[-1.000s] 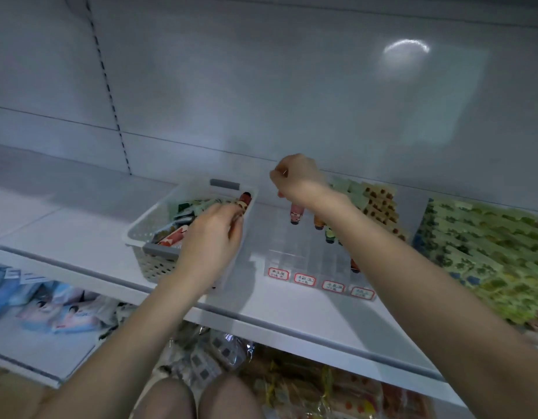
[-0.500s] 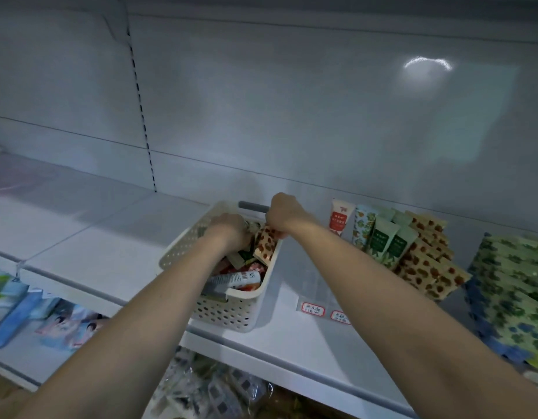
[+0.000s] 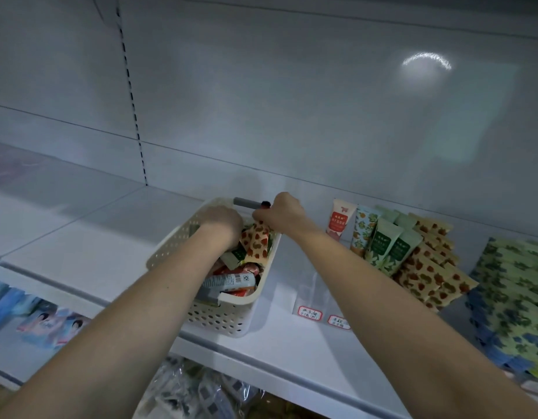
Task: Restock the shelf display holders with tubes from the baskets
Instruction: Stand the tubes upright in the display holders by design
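A white perforated basket (image 3: pixel 225 316) stands on the shelf, filled with several tubes. My left hand (image 3: pixel 221 222) reaches down into its far end, and its fingers are hidden among the tubes. My right hand (image 3: pixel 281 211) is at the basket's far rim beside the grey handle (image 3: pixel 246 202), gripping the top of a yellow tube with a red fruit pattern (image 3: pixel 257 244). To the right is the clear display holder (image 3: pixel 310 285) with red price labels. A red tube (image 3: pixel 338 220), an orange floral tube (image 3: pixel 362 232) and green tubes (image 3: pixel 384 247) stand at its back.
Stacks of fruit-patterned packets (image 3: pixel 428 273) and green leafy packets (image 3: pixel 515 291) lie right of the holder. The white shelf (image 3: pixel 80 237) stretches left of the basket. Wrapped goods (image 3: pixel 47 325) lie on the shelf below.
My right hand left the display holder and came across to the basket's far rim. My left hand went deeper into the basket. The view has shifted left and up.
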Available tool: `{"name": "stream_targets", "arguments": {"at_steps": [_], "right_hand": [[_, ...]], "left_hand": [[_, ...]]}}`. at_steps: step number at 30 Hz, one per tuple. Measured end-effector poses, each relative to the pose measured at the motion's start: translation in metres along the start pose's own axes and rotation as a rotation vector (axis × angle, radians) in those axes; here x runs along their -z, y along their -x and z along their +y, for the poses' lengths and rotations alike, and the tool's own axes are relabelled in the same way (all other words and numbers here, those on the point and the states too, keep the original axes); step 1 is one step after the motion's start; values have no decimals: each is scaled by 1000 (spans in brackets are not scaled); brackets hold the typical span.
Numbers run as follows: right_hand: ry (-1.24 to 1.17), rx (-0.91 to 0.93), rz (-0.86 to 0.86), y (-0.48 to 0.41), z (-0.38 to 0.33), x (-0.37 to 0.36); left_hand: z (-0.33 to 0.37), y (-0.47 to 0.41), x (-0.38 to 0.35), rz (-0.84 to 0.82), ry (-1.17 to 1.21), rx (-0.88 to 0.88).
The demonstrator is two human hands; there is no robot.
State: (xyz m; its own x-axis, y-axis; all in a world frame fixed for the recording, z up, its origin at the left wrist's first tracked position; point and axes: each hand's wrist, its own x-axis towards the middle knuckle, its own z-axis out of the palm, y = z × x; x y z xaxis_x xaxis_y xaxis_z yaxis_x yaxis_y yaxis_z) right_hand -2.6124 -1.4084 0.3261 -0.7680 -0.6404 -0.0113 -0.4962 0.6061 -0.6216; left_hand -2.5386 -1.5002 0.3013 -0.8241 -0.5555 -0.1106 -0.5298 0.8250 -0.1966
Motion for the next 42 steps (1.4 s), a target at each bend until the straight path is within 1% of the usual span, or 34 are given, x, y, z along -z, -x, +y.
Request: {"name": "stream_targets", "arguments": {"at_steps": [2,3,6,9,12,13,17,20,22,23,25,28,32,35,37,39,40,42], "right_hand": [[-113,-8,27,1,1,4],[-164,-5,35,2,1,6],[-346,7,46,7,0,15],[-610,-22,58,15,1,27],[-852,-63,43,29,2,37],[-935,-78,21,34,4,40],[-1289,-171,-49,62,16,51],[-1541,-262,-112,90,29,59],[-1738,-273,-191,112,41,63],[-1781,-258,-221,122,49,64],[-1745,-221,-245,141,63,65],[-1520,-155,-197,161,87,67],[-1162,-111,20,185,123,71],[-1000,-133,177,198,151,78],[-840,-141,335,205,170,86],[-631,-134,476,210,185,96],[-538,-135,524,213,190,100],[-435,-126,568,214,198,104]], "left_hand": [[-2,5,0,26,-7,-9],[-4,5,0,30,30,-14],[-15,10,1,40,242,18],[-26,20,-2,164,558,89],[-30,43,-1,271,1061,169],[-29,51,0,308,1193,185],[-9,86,10,405,1544,206],[11,112,9,408,1678,164],[27,127,7,416,1699,119],[34,134,6,413,1714,89],[50,146,4,379,1729,9],[73,160,-6,304,1726,-91],[102,173,-24,214,1707,-107],[116,179,-34,180,1700,-106],[121,181,-38,157,1717,-119],[124,182,-42,147,1745,-134],[126,182,-43,147,1760,-132],[128,181,-45,143,1783,-120]]}}
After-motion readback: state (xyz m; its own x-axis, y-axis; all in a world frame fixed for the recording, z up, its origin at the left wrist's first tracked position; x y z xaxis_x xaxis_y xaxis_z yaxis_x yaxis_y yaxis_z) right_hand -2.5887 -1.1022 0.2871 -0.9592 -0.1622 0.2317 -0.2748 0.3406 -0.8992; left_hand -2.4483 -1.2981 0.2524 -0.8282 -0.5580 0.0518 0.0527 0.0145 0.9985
